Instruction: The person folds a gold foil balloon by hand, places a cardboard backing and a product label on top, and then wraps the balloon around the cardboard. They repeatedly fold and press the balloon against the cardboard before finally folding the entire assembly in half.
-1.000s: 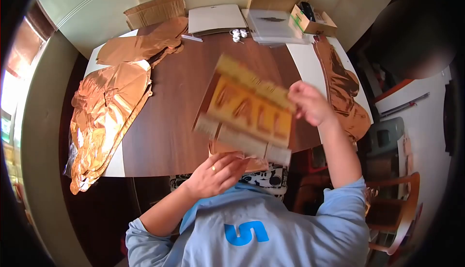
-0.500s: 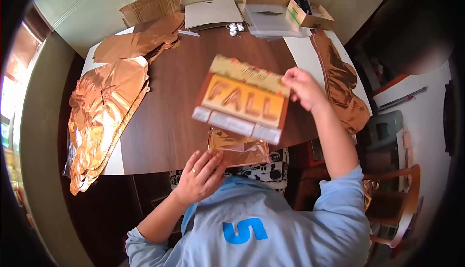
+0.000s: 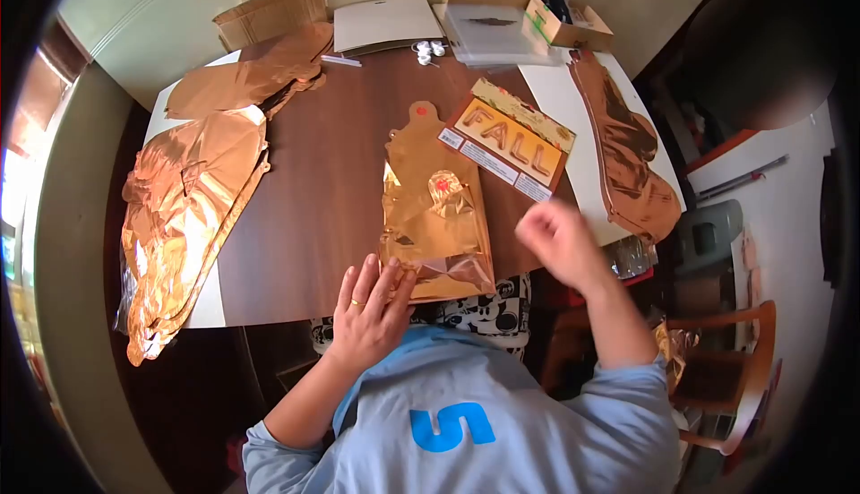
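Fingers spread, your left hand (image 3: 369, 315) rests on the middle foil (image 3: 421, 158) at the table (image 3: 305, 198) edge; your right hand (image 3: 557, 239), curled and blurred, can't tell if pinching, has released the card (image 3: 511, 140), leaving that foil mostly uncovered.

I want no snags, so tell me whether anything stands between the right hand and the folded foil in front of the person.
Nothing visible does: only bare brown tabletop shows between the right hand and the folded foil. The FALL card lies beyond the hand, outside that gap.
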Available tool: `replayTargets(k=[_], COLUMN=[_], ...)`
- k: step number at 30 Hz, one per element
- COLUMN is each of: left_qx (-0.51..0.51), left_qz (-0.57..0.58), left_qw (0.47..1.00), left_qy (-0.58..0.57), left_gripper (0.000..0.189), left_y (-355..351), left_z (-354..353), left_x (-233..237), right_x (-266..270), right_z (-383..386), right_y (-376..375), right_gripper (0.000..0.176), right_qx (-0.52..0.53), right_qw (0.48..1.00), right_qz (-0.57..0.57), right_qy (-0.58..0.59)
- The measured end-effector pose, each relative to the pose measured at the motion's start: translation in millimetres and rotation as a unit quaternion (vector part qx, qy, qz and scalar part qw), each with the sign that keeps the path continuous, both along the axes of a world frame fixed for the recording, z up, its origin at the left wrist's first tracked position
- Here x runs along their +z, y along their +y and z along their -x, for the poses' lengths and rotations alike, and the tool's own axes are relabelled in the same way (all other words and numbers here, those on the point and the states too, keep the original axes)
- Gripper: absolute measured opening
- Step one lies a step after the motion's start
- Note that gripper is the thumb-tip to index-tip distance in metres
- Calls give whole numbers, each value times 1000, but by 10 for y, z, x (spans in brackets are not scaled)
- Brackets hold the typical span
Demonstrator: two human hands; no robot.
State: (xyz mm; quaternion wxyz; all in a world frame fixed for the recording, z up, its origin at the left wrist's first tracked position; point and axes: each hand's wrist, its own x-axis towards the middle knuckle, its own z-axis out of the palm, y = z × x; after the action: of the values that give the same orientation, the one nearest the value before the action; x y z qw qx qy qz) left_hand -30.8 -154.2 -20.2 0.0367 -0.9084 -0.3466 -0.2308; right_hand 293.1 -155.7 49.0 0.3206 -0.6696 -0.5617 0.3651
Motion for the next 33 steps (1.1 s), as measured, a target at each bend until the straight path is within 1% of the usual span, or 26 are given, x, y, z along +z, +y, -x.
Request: replayTargets(k=[1,2,3,4,5,7,10,13,16,19,25,28,33], left_qx=[4,8,6,5,4,3,7,9,12,15,14,11,10], left_qz=[12,25,25,24,24,24,27,26,8,5,14,10,6], left_qw=[1000,1000,1000,1000,1000,1000,1000,1000,1000,1000,1000,1000,1000], left_qy=[-7,-15,-16,-16,-15,-12,-2,6,10,19,17,17,12], left_gripper=[54,54,54,54,54,54,54,54,56,58,61,61,61], left_y=[-13,-26,-29,-25,-25,-25,-19,-12,-3,-8,-11,-9,-5], left_z=[-8,-22,-31,-33,-33,-40,-22,-22,-31,-32,-39,-27,-33], left_x=[16,21,11,3,0,-6,-8,7,-13,-23,-40,-43,-67], right_x=[-16,-51,-98,-142,-177,-138,-29,-89,-103,-10,-37,-93,-93], right_z=[137,235,277,314,332,366,407,401,409,454,432,389,392], right_y=[-182,-298,-335,-370,-381,-377,-326,-289,-269,-292,-223,-194,-178], right_gripper=[24,26,27,31,33,32,30,29,31,32,34,34,30], right_qx=[20,20,7,-4,-15,-10,4,13,10,-17,9,-4,9], right_qw=[993,984,982,985,982,974,968,959,963,987,967,947,940], right_qz=[69,106,111,108,114,138,181,204,188,120,189,209,213], right_qy=[95,144,153,137,148,176,174,197,195,108,171,243,267])
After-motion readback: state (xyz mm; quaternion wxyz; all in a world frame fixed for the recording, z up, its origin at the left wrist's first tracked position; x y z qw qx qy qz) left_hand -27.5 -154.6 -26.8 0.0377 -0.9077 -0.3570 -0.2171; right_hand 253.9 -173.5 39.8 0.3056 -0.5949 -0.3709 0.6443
